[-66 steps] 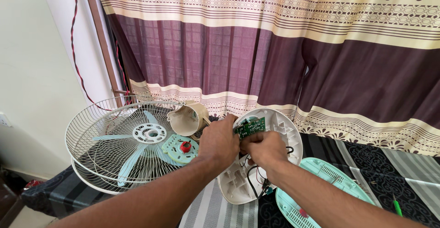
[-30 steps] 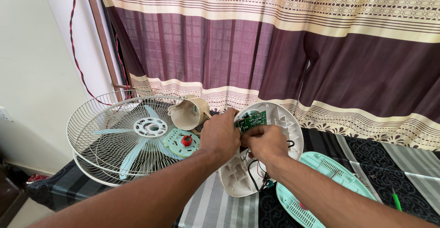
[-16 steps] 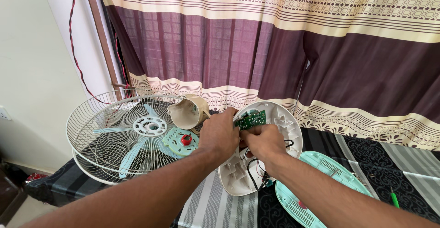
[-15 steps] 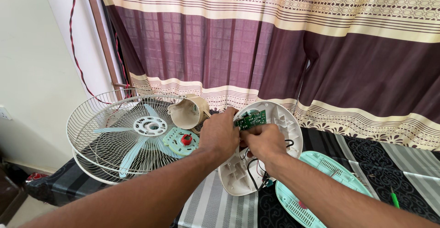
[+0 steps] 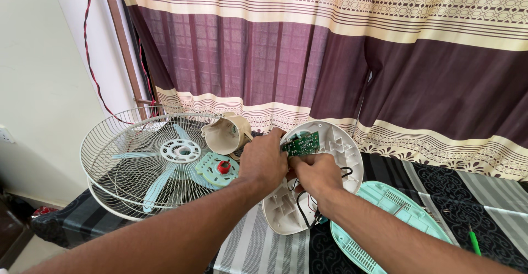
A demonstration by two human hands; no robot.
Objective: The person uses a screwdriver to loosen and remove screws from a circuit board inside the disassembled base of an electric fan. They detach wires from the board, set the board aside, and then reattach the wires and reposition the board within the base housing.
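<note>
1. Wire fan guard (image 5: 118, 158): lies flat at the left end of the desk (image 5: 258, 249), with pale blue blades and a white hub inside it. It looks light but springy; the thin wires would bend if gripped mid-span, so the outer ring is the better hold.
2. Beige motor cover (image 5: 225, 133): rests on the guard's right edge, open end up. Just below it lies a mint green disc with a red knob (image 5: 218, 168).
3. Left hand (image 5: 264, 161): fingers curled over the upper left rim of the white housing shell (image 5: 344, 147), bracing it. It is closed around the rim; how tightly cannot be told.
4. Green circuit board (image 5: 301, 143): seated in the upper part of the shell, which stands tilted on the desk against the hands. The board appears stiff, thin and fragile, with small parts on its face. Judged best held by its bare edges, never by the components or leads.
5. Right hand (image 5: 316, 175): fingers pinched at the lower edge of the board, above the black wires (image 5: 301, 208) that loop inside the shell. The wires are soft and would likely tear at the solder joints if pulled.
6. Mint green cover (image 5: 385, 219): lies flat at the right, touching the shell's base. A green-handled tool (image 5: 472, 238) lies well apart, at the far right.
</note>
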